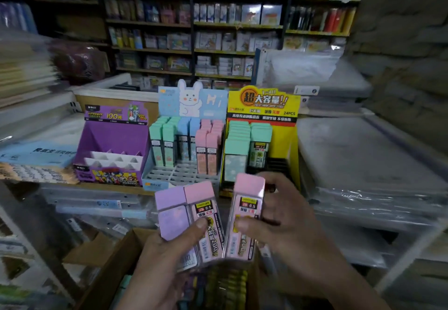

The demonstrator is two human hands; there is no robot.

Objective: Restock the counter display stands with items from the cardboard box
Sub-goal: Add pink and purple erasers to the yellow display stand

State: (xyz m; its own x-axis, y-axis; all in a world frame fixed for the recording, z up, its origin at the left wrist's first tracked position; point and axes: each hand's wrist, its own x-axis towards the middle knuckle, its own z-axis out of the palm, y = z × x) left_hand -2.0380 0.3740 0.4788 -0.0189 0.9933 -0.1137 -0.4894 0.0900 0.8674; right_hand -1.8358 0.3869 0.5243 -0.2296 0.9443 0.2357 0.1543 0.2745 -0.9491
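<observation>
My left hand grips two lead-refill cases side by side, a lilac one and a pink one. My right hand holds a single pink case upright, just in front of the yellow display stand, which has mint-capped cases at its left and empty dark slots at its right. The blue rabbit display stand in the middle holds green, blue and pink cases, with empty front slots. The open cardboard box lies below my hands with more cases inside.
A purple display stand with empty white dividers stands at the left. Stacks of plastic-wrapped goods fill the right side, paper stacks the left. Stocked shelves line the back wall.
</observation>
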